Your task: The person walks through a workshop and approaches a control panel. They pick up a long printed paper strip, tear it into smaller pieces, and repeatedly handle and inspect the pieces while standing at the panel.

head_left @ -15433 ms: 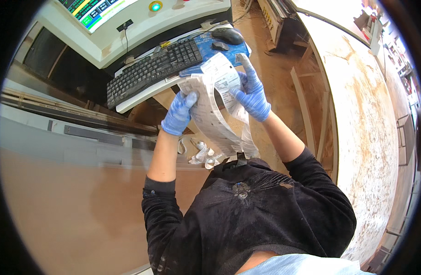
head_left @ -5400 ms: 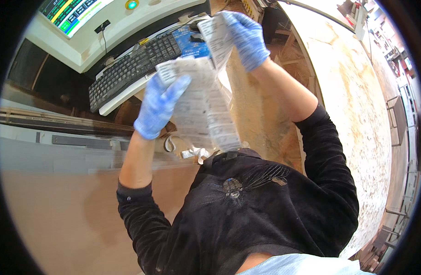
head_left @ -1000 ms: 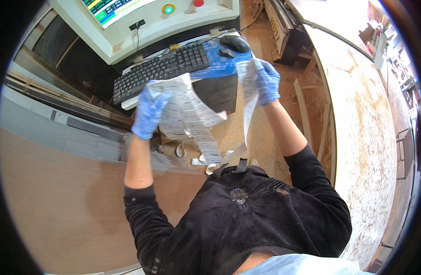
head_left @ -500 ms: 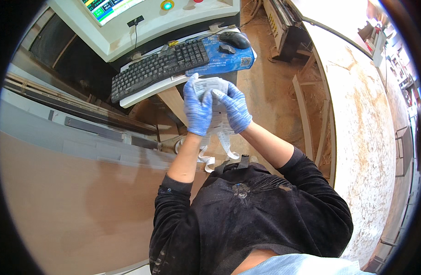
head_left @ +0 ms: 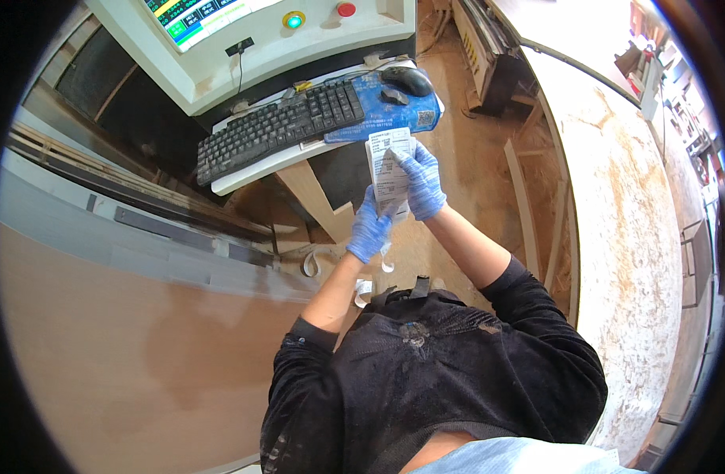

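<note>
A folded stack of white printed label strips (head_left: 384, 162) is held upright in front of my body, just short of the keyboard shelf. The gloved fingers of my left hand (head_left: 370, 227) are closed round its lower end. Higher up, my right hand (head_left: 425, 186) grips the right edge, its thumb lying across the printed face. Both gloves are blue and white. Below the hands, a loose curl of white strip (head_left: 364, 291) shows near my waist. The fingers behind the stack are hidden.
A dusty black keyboard (head_left: 279, 130), a black mouse (head_left: 406, 80) and a blue mouse pad (head_left: 378, 118) rest on the shelf under a console with a lit button (head_left: 294, 20). A brown panel (head_left: 133, 340) lies left; a scuffed white surface (head_left: 623, 213) lies right.
My left hand has slid down to the stack's lower end, and my right hand has shifted slightly right. The labels now stand up as a neat stack, and less loose strip hangs below.
</note>
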`<state>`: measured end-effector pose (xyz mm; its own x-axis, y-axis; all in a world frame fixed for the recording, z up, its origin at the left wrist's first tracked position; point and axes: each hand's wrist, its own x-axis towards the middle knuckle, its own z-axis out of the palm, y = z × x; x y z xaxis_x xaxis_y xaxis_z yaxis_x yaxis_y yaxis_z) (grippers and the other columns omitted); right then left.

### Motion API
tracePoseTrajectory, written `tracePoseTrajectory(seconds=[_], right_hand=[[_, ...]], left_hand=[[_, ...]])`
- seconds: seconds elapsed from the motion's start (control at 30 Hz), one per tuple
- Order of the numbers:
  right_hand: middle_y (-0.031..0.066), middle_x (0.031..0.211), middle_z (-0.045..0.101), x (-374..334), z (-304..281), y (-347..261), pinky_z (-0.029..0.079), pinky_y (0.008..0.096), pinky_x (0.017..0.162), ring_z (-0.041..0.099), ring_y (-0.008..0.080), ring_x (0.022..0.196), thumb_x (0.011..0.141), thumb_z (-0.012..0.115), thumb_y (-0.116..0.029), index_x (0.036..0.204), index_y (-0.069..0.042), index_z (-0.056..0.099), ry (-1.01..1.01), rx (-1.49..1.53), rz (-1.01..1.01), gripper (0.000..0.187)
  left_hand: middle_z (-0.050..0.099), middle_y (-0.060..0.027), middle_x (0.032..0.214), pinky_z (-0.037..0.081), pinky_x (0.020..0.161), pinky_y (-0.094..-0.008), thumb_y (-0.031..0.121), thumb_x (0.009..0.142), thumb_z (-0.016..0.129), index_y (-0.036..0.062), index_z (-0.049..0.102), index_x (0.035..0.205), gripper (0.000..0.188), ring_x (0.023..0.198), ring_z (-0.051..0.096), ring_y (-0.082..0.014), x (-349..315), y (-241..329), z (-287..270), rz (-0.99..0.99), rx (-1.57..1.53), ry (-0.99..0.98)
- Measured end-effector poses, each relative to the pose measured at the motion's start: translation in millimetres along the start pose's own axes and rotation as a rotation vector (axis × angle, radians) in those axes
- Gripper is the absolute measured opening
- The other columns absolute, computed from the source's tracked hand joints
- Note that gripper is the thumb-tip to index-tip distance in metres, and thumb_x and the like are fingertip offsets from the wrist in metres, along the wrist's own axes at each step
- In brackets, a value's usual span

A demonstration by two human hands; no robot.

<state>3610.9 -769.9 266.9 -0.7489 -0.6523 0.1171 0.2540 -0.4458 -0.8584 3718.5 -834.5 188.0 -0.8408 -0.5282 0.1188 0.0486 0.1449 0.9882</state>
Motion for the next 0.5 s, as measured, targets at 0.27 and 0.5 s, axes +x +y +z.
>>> tracePoseTrajectory(seconds=[0.27,0.5], right_hand=[[0.0037,0.096,0.059,103,9,-14,0.046,0.0275,0.075,0.056,0.0150,0.086,0.079,0.063,-0.017,0.112,-0.002,0.053,-0.011,-0.249,-0.372,0.037],[0.0102,0.118,0.053,129,-33,-21,0.040,0.0365,0.093,0.049,0.0298,0.110,0.080,0.050,-0.021,0.116,-0.018,0.054,0.180,-1.486,-0.523,0.036]], left_hand=[[0.061,-0.0043,0.095,0.044,0.075,-0.0256,0.011,0.087,0.052,0.0017,0.055,0.105,0.020,0.083,0.053,-0.0096,64,-18,-14,0.115,-0.221,0.101],[0.060,-0.0021,0.085,0.045,0.064,-0.0248,0.012,0.086,0.054,0.0029,0.058,0.100,0.018,0.071,0.051,-0.0081,101,-20,-2,0.031,-0.270,0.211]])
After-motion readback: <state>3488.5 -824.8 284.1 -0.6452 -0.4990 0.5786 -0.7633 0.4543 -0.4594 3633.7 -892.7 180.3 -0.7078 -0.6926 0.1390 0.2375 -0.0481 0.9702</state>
